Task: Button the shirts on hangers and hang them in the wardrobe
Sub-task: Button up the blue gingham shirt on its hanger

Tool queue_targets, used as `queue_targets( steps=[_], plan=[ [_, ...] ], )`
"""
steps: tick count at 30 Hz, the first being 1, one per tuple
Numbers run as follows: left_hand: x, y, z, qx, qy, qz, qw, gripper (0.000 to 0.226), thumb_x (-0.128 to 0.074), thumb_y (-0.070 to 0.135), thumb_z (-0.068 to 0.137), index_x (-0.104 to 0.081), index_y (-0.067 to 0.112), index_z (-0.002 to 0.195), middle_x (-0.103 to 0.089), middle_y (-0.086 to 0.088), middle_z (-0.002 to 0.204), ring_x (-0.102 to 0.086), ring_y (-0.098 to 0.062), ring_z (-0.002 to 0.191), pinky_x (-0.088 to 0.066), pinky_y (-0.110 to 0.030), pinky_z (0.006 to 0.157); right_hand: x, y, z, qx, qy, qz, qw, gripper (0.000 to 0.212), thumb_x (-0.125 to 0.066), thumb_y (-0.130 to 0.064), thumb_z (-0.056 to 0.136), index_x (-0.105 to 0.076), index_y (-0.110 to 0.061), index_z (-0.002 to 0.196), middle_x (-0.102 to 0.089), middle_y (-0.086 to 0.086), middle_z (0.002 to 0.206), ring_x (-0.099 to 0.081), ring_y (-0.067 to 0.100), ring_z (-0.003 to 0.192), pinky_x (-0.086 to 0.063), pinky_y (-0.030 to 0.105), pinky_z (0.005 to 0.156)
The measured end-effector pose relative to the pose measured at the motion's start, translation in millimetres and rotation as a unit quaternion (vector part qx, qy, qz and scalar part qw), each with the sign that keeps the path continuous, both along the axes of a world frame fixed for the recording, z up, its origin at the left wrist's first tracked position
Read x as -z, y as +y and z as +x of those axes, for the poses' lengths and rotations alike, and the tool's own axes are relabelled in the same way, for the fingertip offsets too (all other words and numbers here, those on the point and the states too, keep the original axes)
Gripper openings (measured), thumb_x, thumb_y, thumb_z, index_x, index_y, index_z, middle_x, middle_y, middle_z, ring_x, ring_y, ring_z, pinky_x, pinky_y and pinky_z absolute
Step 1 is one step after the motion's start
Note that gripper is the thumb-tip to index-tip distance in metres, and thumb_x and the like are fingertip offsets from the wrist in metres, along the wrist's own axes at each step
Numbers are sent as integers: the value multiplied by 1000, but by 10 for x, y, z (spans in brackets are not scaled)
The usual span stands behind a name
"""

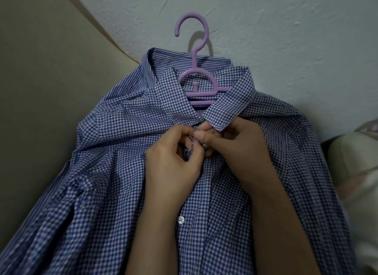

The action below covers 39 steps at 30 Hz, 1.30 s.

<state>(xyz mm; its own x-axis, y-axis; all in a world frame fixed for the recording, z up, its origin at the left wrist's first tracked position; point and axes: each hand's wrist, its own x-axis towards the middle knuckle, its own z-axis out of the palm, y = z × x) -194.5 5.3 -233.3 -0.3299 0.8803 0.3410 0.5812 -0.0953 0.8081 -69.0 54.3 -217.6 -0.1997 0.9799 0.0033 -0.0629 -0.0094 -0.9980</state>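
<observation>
Shirt (114, 172) on purple hanger (206, 92), left grip (171, 154) pinching its placket, right grip (237, 145) pinching alongside

A pale, rough-textured wall (286, 29) fills the upper part of the view. A smooth beige panel (41, 80) takes up the left side, its curved edge meeting the wall. At the right edge lies a blurred bundle of pale cloth (356, 162), low against the wall.

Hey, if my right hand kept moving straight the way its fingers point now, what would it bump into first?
Most likely your left hand: your right hand points leftward across the front edge of the blue-and-white checked shirt, which both pinch, fingertips almost meeting.
</observation>
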Motion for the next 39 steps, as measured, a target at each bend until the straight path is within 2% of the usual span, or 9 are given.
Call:
queue_targets(
  steps=[4,8,12,14,18,26,33,36,39],
  plan=[
    [12,-9,-53,-25,-12,-53,998,20,-79,29,83,-69,32,100,-66,13,73,-61,-6,61,-48,-18,55,15,11,6,2,-3,-6,1000,10,-74,1,83,-73,-1,92,-74,6,76,-69,15,61,-56,22,61],
    [11,-20,-136,-46,-46,-64,996,14,-81,23,83,-78,28,95,-70,13,73,-66,-5,67,-54,-20,64,22,15,30,16,-12,-11,1000,10,-76,-1,81,-72,0,91,-75,4,78,-69,17,62,-57,26,61],
    [-28,-4,-206,-81,-260,-36,962,7,-84,17,80,-80,22,84,-73,5,73,-68,-11,72,-57,-24,71,10,8,54,14,-6,-10,1000,9,-80,-5,77,-74,-2,84,-73,11,71,-59,23,57,-49,27,51],
    [-59,1,-204,-73,-311,-31,947,5,-84,17,79,-80,17,81,-69,1,71,-64,-10,70,-55,-23,69,-1,-3,49,-4,4,-21,1000,9,-80,-3,77,-74,1,82,-71,15,70,-56,22,53,-46,24,48],
    [-72,-6,-177,-46,-287,-52,955,6,-83,22,81,-79,17,79,-70,0,71,-63,-8,70,-54,-20,67,-6,-17,38,-13,20,-41,999,16,-81,-1,75,-71,7,85,-71,20,72,-60,11,50,-46,22,45],
    [-89,13,-151,12,-345,-67,936,18,-77,0,83,-77,14,94,-69,-1,77,-63,-9,74,-54,-16,73,24,-10,7,2,49,-64,997,12,-74,2,82,-70,7,91,-74,19,80,-74,27,73,-59,26,63],
    [-65,35,-117,4,-315,-52,948,20,-79,-1,80,-76,14,93,-68,1,77,-59,-12,71,-55,-25,72,26,-12,17,25,-10,-29,999,9,-76,-8,83,-73,-1,89,-73,11,73,-68,32,64,-56,30,57],
    [-48,68,-100,-22,-279,-26,960,18,-81,6,80,-75,19,91,-71,4,78,-64,-12,74,-55,-29,72,-3,-27,10,22,-15,-16,1000,4,-77,-9,82,-75,-8,85,-71,11,68,-57,19,54,-49,25,52],
    [-43,90,-67,-34,-262,-13,964,16,-83,9,81,-75,20,91,-73,4,80,-67,-10,77,-55,-28,73,-1,-20,-7,33,-15,-18,999,7,-78,-11,82,-74,-5,82,-70,14,67,-54,19,52,-47,26,50]
  ],
)
